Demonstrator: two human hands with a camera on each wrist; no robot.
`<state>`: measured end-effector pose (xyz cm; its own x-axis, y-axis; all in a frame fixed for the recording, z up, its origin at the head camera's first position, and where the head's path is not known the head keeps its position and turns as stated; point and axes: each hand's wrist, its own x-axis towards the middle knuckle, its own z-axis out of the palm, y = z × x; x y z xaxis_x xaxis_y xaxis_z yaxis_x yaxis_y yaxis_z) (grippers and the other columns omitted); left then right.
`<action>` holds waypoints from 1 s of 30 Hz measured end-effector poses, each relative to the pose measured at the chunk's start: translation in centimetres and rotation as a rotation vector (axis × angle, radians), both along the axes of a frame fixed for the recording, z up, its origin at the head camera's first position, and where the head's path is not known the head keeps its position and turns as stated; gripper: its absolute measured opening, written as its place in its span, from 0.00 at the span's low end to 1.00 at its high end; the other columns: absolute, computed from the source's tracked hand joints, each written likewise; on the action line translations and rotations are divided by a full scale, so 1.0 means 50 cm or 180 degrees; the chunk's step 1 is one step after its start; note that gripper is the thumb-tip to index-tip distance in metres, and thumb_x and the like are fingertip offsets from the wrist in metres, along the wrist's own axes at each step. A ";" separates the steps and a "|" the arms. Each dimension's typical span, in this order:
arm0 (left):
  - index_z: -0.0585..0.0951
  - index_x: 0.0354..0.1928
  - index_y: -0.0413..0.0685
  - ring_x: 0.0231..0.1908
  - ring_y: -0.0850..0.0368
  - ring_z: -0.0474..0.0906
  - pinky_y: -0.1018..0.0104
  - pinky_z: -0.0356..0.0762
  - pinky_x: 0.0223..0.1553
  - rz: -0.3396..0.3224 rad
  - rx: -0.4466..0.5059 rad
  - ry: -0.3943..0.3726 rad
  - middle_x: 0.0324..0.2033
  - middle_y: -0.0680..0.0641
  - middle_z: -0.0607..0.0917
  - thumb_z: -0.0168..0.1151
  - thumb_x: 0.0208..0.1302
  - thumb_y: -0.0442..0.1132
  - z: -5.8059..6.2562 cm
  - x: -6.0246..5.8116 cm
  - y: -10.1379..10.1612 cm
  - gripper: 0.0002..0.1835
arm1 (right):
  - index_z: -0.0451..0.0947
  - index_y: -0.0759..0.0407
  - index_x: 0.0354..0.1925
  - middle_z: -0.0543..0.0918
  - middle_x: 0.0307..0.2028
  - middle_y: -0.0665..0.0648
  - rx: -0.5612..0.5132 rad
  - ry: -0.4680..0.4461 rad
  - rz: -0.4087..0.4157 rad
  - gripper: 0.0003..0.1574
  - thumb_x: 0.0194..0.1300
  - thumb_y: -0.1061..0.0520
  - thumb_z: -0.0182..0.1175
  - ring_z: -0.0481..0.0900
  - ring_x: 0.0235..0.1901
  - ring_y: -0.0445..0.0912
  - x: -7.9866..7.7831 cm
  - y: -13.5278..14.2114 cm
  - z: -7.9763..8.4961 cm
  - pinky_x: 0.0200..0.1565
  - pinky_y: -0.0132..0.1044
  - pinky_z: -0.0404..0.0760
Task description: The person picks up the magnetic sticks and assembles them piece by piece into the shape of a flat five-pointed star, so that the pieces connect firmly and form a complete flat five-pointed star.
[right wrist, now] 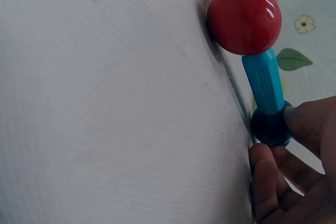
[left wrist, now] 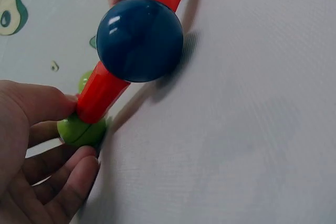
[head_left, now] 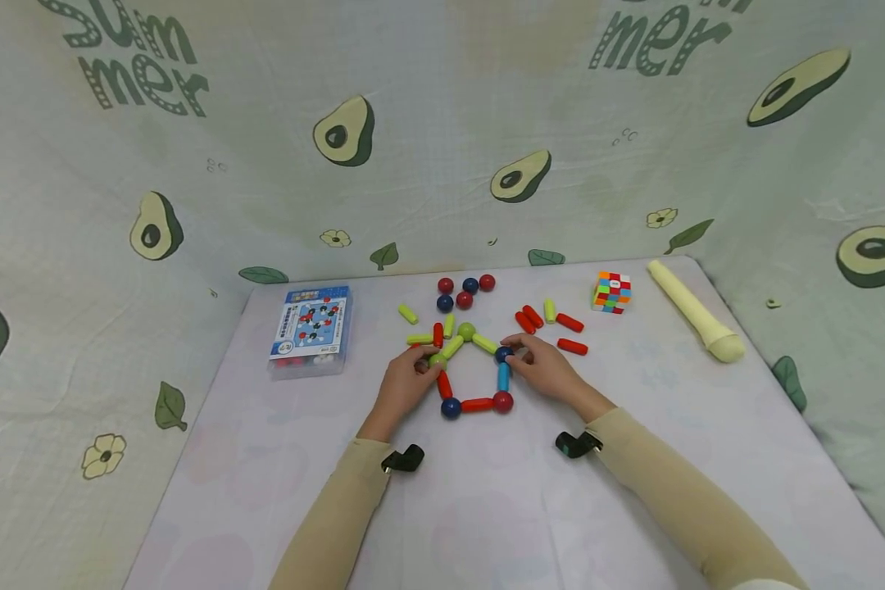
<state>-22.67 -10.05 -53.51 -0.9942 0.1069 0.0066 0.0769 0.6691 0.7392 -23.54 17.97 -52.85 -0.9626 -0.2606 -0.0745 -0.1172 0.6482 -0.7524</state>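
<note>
On the table lies a closed five-sided ring of toy balls and rods. My left hand point(head_left: 404, 382) pinches its left green ball point(left wrist: 81, 131) between thumb and fingers. At the ring's right corner my right hand point(head_left: 549, 370) pinches a dark blue ball point(right wrist: 271, 127). A light blue rod point(right wrist: 264, 82) runs from that ball to a red ball point(right wrist: 244, 18). One red rod point(head_left: 477, 405) joins the red ball to another dark blue ball point(left wrist: 140, 39), and a second red rod point(left wrist: 103, 93) joins that to the left green ball. Two yellow-green rods point(head_left: 484, 344) meet at the top green ball point(head_left: 466, 332).
Several loose red and blue balls point(head_left: 465, 300) sit behind the ring. Loose red rods point(head_left: 570, 323) lie at right, yellow-green rods point(head_left: 408, 314) mostly at left. A boxed molecule set point(head_left: 311, 328) stands left; a puzzle cube point(head_left: 612, 292) and pale yellow roll point(head_left: 693, 310) lie right.
</note>
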 end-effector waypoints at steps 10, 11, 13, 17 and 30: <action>0.85 0.57 0.57 0.36 0.55 0.75 0.64 0.75 0.36 -0.0028 0.0144 -0.0010 0.36 0.52 0.81 0.69 0.68 0.45 -0.007 0.001 0.000 0.17 | 0.77 0.50 0.63 0.81 0.47 0.53 -0.0081 0.0155 0.0147 0.21 0.75 0.54 0.60 0.77 0.40 0.47 0.005 0.019 -0.012 0.42 0.39 0.78; 0.85 0.57 0.57 0.36 0.55 0.75 0.64 0.75 0.36 -0.0019 0.0154 -0.0028 0.36 0.53 0.81 0.69 0.68 0.45 -0.007 0.002 0.000 0.16 | 0.77 0.50 0.63 0.81 0.48 0.53 -0.0098 0.0152 0.0151 0.21 0.75 0.54 0.60 0.77 0.41 0.48 0.006 0.021 -0.011 0.43 0.39 0.78; 0.85 0.56 0.57 0.36 0.55 0.75 0.64 0.75 0.36 -0.0011 0.0172 -0.0055 0.35 0.53 0.81 0.69 0.68 0.46 -0.007 0.003 0.001 0.16 | 0.77 0.51 0.63 0.81 0.48 0.54 -0.0138 0.0131 0.0146 0.21 0.74 0.55 0.61 0.77 0.41 0.48 0.009 0.022 -0.010 0.43 0.40 0.78; 0.85 0.56 0.57 0.36 0.56 0.75 0.64 0.76 0.36 -0.0032 0.0180 -0.0034 0.35 0.54 0.82 0.69 0.67 0.47 -0.009 0.005 0.001 0.16 | 0.77 0.52 0.63 0.82 0.48 0.54 -0.0184 0.0076 0.0151 0.22 0.73 0.54 0.62 0.77 0.41 0.49 0.013 0.024 -0.007 0.43 0.41 0.79; 0.84 0.57 0.55 0.36 0.55 0.75 0.64 0.76 0.37 -0.0016 0.0158 -0.0039 0.35 0.52 0.81 0.68 0.69 0.47 -0.013 0.006 -0.001 0.17 | 0.77 0.52 0.63 0.82 0.44 0.53 -0.0149 0.0011 0.0140 0.22 0.74 0.52 0.62 0.78 0.41 0.48 0.011 0.029 -0.014 0.43 0.39 0.78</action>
<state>-22.38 -10.09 -54.17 -0.9937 0.1118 0.0000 0.0710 0.6312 0.7723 -22.99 19.41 -53.57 -0.9504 -0.3056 -0.0579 -0.1474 0.6064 -0.7814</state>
